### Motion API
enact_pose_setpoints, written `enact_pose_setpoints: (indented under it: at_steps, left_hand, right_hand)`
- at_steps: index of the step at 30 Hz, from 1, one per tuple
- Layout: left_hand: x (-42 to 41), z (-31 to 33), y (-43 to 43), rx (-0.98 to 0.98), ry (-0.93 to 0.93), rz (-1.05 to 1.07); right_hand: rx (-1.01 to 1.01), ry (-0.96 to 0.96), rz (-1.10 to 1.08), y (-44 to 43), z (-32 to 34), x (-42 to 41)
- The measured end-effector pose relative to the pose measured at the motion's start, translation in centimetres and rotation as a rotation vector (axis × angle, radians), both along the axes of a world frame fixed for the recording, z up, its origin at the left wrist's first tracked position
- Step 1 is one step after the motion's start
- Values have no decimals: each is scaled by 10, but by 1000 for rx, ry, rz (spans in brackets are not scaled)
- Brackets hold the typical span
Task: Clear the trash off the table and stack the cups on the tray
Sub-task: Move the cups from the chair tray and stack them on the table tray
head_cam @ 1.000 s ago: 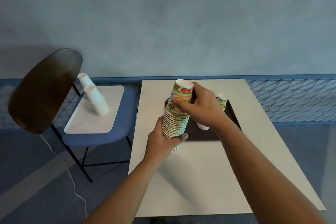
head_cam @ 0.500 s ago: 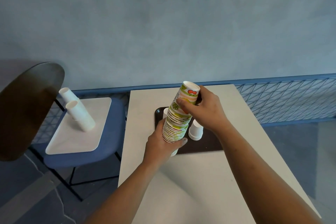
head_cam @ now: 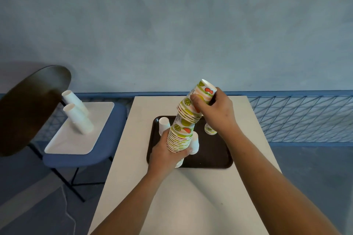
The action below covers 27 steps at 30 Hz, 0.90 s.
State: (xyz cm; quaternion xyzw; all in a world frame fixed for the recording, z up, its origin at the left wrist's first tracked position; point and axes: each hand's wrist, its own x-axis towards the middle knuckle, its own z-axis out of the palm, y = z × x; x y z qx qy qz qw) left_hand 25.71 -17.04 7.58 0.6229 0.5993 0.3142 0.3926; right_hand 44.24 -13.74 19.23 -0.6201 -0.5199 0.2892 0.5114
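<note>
The pale table (head_cam: 191, 206) is taking up the middle, with a blue-seated chair (head_cam: 82, 159) sitting off its left edge. A dark brown tray (head_cam: 214, 156) is lying across the table's far half. A white tray (head_cam: 76, 145) is resting on the chair seat, carrying two leaning stacks of white cups (head_cam: 80, 118).

Over the dark tray's near left part, the left hand (head_cam: 166, 152) is wrapping its fingers round the bottom of a tall fruit-print cup stack (head_cam: 180, 139). The right hand (head_cam: 215, 112) is gripping a shorter printed stack (head_cam: 198, 101) tilted on top of it, thumb across the front.

A white cup (head_cam: 164, 123) is standing at the tray's far left corner. Another white cup (head_cam: 194, 144) is sitting just right of the held stack, and a little printed cup pile (head_cam: 210, 129) is peeking out under the right wrist.
</note>
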Motion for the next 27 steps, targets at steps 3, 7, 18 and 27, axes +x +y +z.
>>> enact_pose_setpoints:
  at_steps: [3, 7, 18, 27]
  left_hand:
    - [28, -1, -7, -14, -21, 35]
    - [57, -3, -19, -33, -32, 85]
    - [84, -4, -21, -94, -32, 148]
    - [83, -4, 12, -80, -16, 151]
  right_hand:
    - [-14, 140, -16, 0, -4, 29]
    - [-78, 386, -40, 2, -11, 59]
    - [-242, 920, -14, 21, -42, 88]
    - [-222, 1082, -150, 58, -74, 119]
